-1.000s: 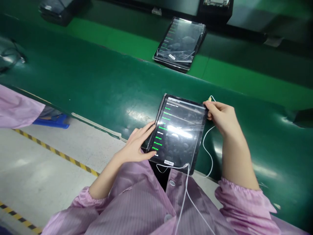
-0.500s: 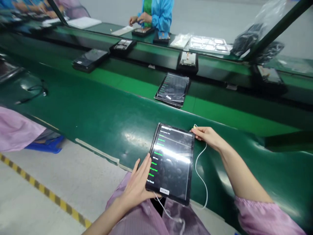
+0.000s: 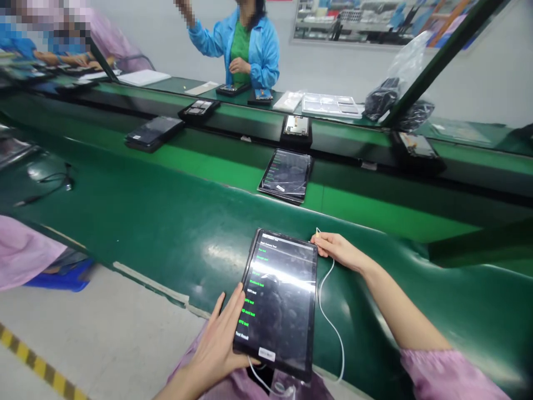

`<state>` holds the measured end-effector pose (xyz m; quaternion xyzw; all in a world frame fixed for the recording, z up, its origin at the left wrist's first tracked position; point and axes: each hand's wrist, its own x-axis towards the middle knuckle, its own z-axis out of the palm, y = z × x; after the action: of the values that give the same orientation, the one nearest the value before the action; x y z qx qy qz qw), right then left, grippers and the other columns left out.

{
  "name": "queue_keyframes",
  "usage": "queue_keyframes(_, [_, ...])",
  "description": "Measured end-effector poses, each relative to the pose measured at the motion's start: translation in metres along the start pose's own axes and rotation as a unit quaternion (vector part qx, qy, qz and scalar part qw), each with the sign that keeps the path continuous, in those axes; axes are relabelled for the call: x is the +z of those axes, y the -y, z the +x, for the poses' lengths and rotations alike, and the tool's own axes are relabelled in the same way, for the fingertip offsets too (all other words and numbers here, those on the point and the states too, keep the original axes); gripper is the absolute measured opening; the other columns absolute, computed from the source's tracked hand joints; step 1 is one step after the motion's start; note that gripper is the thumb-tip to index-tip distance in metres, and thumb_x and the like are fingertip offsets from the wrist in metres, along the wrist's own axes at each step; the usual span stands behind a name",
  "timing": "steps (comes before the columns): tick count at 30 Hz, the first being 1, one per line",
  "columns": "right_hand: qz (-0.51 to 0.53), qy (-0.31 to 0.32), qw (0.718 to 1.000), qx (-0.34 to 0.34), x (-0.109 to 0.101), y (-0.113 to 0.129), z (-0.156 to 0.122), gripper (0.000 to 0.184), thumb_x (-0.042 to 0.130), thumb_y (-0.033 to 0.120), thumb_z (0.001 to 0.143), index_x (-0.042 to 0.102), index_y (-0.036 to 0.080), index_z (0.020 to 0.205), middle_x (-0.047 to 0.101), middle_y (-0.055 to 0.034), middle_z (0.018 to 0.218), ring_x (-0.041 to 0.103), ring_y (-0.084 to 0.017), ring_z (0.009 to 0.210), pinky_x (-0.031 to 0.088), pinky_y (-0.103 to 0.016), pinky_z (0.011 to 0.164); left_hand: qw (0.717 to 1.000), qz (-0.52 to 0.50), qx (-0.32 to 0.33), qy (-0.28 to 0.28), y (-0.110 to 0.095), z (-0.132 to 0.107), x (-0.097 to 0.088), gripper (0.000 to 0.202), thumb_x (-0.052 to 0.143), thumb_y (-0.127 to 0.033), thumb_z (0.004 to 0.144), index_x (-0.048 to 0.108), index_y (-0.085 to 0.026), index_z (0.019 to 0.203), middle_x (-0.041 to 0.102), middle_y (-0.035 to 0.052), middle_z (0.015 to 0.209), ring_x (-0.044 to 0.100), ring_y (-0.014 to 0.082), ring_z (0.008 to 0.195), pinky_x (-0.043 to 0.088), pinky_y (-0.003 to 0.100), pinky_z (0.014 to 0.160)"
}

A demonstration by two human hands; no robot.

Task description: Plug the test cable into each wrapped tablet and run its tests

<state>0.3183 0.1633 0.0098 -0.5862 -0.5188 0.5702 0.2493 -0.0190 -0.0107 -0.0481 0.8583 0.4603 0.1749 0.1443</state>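
A black tablet [image 3: 280,300] lies tilted at the front edge of the bench, its screen lit with a list of green and white test lines. My left hand [image 3: 220,330] grips its lower left side, fingers along the edge and thumb at the bottom corner. At the tablet's upper right corner, my right hand [image 3: 333,247] pinches the end of a thin white cable [image 3: 342,339]. Whether the plug sits in the tablet is hidden by my fingers. The cable loops down past the tablet's right side, and a white cord also shows below its bottom edge.
Beyond the bench edge, another tablet [image 3: 286,173] and a dark tablet [image 3: 154,132] lie on the green line. Black trays [image 3: 296,130] with parts stand farther back. A black cable [image 3: 54,180] lies at left. Across the line stands a co-worker in a blue jacket [image 3: 266,53].
My view has tilted upward, so the bench appears lower in the picture. Both hands keep their holds. The co-worker opposite has raised one arm from the work.
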Motion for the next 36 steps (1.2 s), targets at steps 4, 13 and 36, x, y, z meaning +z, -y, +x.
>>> queue_keyframes(4, [0.013,-0.021,1.000,-0.007,0.006,-0.007,-0.001,0.074,0.068,0.088,0.053,0.060,0.017,0.069,0.047,0.0033,0.046,0.039,-0.009,0.043,0.031,-0.026,0.047,1.000,-0.002,0.003,-0.013,0.000,0.001,0.002,0.134,0.077,-0.067,0.073,-0.010,-0.012,0.160,0.038,0.0297,0.154,0.046,0.0414,0.140,0.043,0.057,0.111])
queue_keyframes(13, [0.069,-0.194,0.979,-0.010,0.019,-0.012,-0.007,0.069,0.069,0.088,0.053,0.056,0.021,0.068,0.068,-0.0084,0.065,0.060,-0.017,0.052,0.047,-0.028,0.049,1.000,-0.010,-0.002,-0.025,-0.001,-0.002,0.007,0.140,0.084,-0.061,0.069,-0.011,-0.010,0.160,0.034,0.0312,0.155,0.043,0.0433,0.141,0.044,0.059,0.110])
queue_keyframes(36, [0.202,-0.304,0.923,-0.122,0.053,0.044,0.076,0.059,0.055,0.077,0.073,0.057,0.023,0.097,0.063,-0.0140,0.122,0.061,-0.025,0.115,0.053,-0.037,0.090,0.976,-0.177,-0.120,-0.037,0.118,0.157,-0.062,0.115,0.082,-0.042,0.078,0.004,-0.027,0.161,-0.002,0.0193,0.169,0.014,0.0385,0.153,0.033,0.054,0.119])
